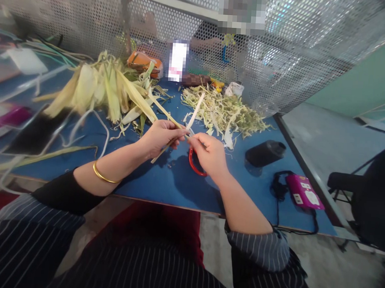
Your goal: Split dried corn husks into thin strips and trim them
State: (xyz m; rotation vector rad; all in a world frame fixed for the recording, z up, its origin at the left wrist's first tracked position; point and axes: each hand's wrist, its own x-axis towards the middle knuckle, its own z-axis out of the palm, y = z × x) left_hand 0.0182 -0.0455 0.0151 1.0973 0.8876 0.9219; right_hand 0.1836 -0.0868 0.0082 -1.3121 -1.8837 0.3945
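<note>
My left hand [162, 138] pinches a long, narrow strip of corn husk [163, 109] near its middle; one end hangs below the fingers. A pale, whiter husk strip [196, 111] rises from where my fingertips meet. My right hand [209, 156] is closed beside the left, thumb and finger pinched on the husk at the same spot. Under my right hand a red loop [191, 161] shows in part, like a scissors handle; the rest is hidden. Left of centre lies a heap of whole corn husks [100, 88]. Shredded husk pieces [227, 111] are piled behind my right hand.
A black cylinder [265, 153] and a magenta power box [305, 192] with a black cord stand at the right of the blue table [163, 188]. A dark phone-like slab [38, 132] and white cables lie at left. Perforated metal panels [167, 21] close off the back.
</note>
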